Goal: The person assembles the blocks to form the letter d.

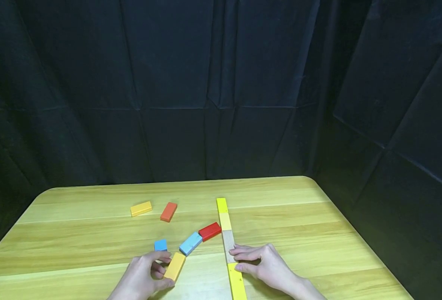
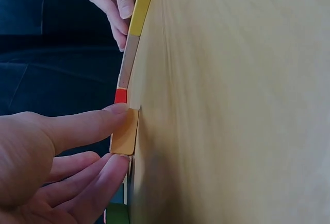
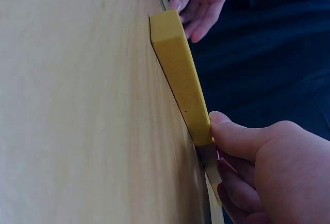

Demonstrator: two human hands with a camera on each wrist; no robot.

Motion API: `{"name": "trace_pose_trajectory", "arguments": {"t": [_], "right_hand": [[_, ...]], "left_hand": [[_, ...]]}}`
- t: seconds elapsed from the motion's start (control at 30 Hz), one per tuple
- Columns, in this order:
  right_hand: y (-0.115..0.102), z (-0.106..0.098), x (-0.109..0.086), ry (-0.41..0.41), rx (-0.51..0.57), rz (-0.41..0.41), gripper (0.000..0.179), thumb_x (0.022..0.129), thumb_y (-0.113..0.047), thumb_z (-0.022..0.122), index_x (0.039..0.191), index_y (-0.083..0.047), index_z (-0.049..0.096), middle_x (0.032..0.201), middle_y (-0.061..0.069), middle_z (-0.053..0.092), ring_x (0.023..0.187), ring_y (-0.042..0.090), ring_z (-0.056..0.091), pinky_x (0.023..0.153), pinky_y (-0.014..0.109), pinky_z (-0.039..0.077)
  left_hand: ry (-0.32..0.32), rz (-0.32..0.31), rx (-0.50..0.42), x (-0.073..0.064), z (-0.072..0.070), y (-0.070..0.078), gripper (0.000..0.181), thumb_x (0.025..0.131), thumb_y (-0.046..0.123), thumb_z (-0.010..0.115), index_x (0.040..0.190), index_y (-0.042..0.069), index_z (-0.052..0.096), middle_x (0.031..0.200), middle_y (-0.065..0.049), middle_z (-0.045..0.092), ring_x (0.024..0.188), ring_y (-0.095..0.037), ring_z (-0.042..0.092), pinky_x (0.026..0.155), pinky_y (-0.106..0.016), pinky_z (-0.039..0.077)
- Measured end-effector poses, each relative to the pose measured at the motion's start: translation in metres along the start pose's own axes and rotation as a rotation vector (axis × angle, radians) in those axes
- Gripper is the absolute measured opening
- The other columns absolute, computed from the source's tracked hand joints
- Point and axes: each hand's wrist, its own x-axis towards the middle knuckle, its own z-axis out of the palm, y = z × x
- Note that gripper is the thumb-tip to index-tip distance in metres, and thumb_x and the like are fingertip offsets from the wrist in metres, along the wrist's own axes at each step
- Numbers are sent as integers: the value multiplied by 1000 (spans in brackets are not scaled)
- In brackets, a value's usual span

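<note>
My left hand [image 1: 143,275] pinches a yellow-orange block [image 1: 175,266] between thumb and fingertips on the table. That block's far end lies by a light blue block [image 1: 191,243], which meets a red block [image 1: 210,231]. The red one reaches a straight row made of a bright yellow block [image 1: 222,205], a cream block [image 1: 225,221], a grey block [image 1: 227,241] and a long yellow block [image 1: 237,284]. Against the row rests my right hand [image 1: 267,266], its thumb on the yellow block and fingertips on the grey one. Partly behind the left fingers lies a blue block [image 1: 160,244].
Two loose blocks lie farther back on the left, a yellow-orange one [image 1: 141,208] and an orange-red one [image 1: 168,212]. The wooden table [image 1: 311,221] has rounded far corners. Dark curtains [image 1: 168,83] hang behind it and along the right side.
</note>
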Motion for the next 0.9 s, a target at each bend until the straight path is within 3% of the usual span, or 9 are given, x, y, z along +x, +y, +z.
{"name": "trace_pose_trajectory", "arguments": {"t": [0.33,0.9], "right_hand": [[0,1,0,3,4,-9,30,87,-38,75,110,-18,78,121,-15,70,121,14,63,104,25,47],[2,1,-1,8,-9,-30,30,87,-38,75,109,-18,79,120,-15,70,120,14,64,103,26,48]], "left_hand": [[-35,1,-44,1,4,0,50,73,12,88,116,-4,67,105,-10,71,76,-6,67,66,-15,55],[-30,-1,-148,1,10,0,49,76,7,85,116,-9,64,107,-16,70,79,-6,68,69,-15,57]]}}
